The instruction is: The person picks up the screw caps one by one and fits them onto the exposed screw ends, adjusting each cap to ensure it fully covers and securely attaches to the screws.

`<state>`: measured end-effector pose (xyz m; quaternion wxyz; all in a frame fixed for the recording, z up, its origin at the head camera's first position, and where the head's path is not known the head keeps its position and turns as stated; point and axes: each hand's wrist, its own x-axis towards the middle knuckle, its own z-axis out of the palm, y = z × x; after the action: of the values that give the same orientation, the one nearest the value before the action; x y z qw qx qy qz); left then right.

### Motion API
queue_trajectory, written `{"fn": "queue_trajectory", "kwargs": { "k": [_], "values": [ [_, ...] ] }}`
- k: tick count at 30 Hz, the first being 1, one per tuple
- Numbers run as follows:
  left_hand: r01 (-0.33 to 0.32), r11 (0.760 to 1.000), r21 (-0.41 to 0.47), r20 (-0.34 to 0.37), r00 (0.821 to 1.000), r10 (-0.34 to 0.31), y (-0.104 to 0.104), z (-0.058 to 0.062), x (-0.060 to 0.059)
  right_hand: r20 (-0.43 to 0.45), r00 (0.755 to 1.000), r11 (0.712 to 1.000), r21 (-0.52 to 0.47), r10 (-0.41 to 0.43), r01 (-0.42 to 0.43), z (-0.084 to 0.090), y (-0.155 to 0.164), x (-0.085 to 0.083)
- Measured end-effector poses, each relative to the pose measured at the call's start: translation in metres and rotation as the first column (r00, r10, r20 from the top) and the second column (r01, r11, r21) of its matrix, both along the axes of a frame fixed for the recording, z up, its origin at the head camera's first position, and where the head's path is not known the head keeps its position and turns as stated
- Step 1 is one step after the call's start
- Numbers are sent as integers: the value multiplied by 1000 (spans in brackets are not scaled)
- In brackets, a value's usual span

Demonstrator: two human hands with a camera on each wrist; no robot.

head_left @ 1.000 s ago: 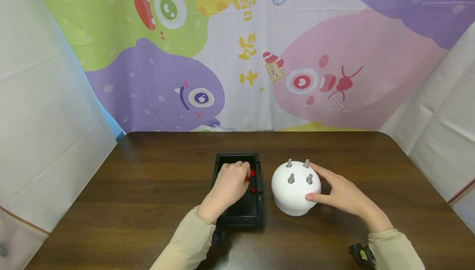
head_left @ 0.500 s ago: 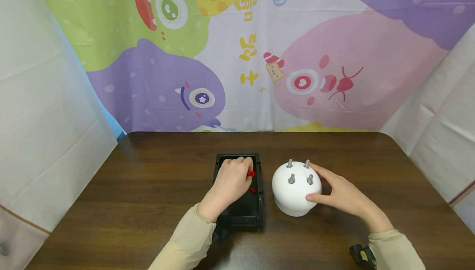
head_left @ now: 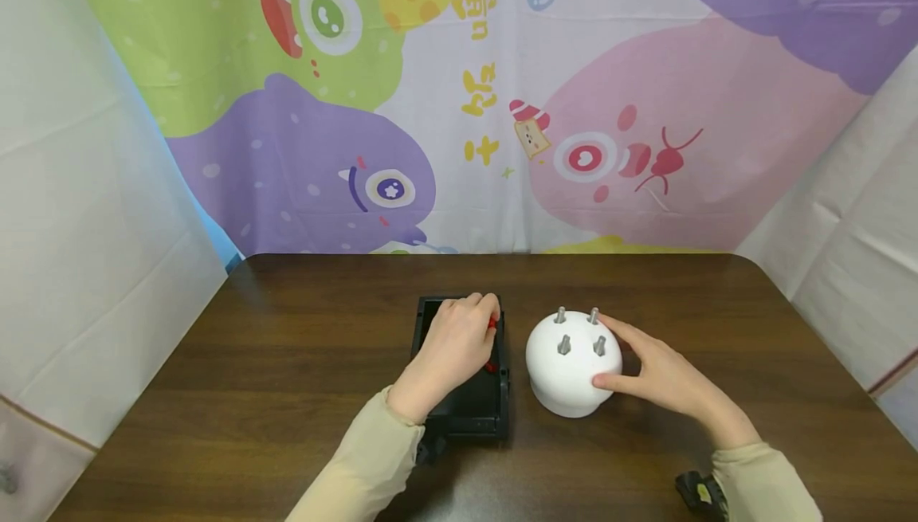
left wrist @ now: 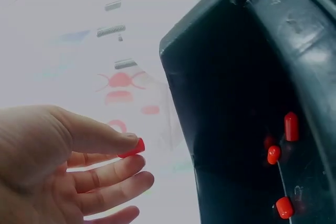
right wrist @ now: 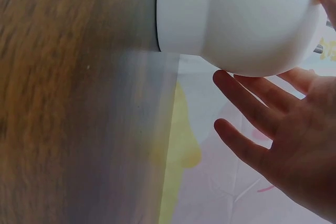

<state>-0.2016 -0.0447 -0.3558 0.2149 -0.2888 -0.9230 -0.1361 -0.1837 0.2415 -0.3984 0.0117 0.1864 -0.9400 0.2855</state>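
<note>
Pinching a small red cap [head_left: 492,322] between thumb and fingertips, the left hand [head_left: 452,343] is hovering over the far right corner of the black tray [head_left: 464,418]. Right hand [head_left: 663,378] is lying spread against the white dome [head_left: 571,363], thumb on its near side, fingers straight along its far right flank. Dome is standing just right of the tray, four grey pegs [head_left: 563,343] sticking up from its top. Dark wood-grain table [head_left: 287,363] is offering open room on the left, right and far side; the near edge is taken up by both sleeves.

Left wrist view: thumb and forefinger are squeezing the red cap [left wrist: 132,149], other fingers [left wrist: 113,171] hanging loosely curled below. Tray wall [left wrist: 181,103] is sitting just beside the hand, moulded black plastic with a rounded rim; three or four more red caps [left wrist: 291,126] are lying inside.

Right wrist view: fingers [right wrist: 252,103] are stretching out flat, touching the smooth, rounded dome [right wrist: 236,19], which is resting on the table [right wrist: 63,103].
</note>
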Motion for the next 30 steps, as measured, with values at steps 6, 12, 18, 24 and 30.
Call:
{"fn": "queue_trajectory", "kwargs": {
  "k": [6,12,18,24,30],
  "values": [
    [13,1000,14,-12,1000,-13,2,2,0,-2,1000,1000,4,1,-1,0,0,0],
    [20,1000,10,-26,999,-19,4,5,-1,7,1000,1000,-5,-3,3,-1,1,0],
    [27,1000,11,-13,1000,-27,9,9,-1,20,1000,1000,-11,-3,3,-2,1,-1],
    [31,1000,1,3,1000,-31,14,11,-3,28,1000,1000,-25,6,-5,-2,1,-2],
    [33,999,-1,6,999,-33,18,12,-4,25,1000,1000,-25,8,-8,-3,1,-2]
  ]
}}
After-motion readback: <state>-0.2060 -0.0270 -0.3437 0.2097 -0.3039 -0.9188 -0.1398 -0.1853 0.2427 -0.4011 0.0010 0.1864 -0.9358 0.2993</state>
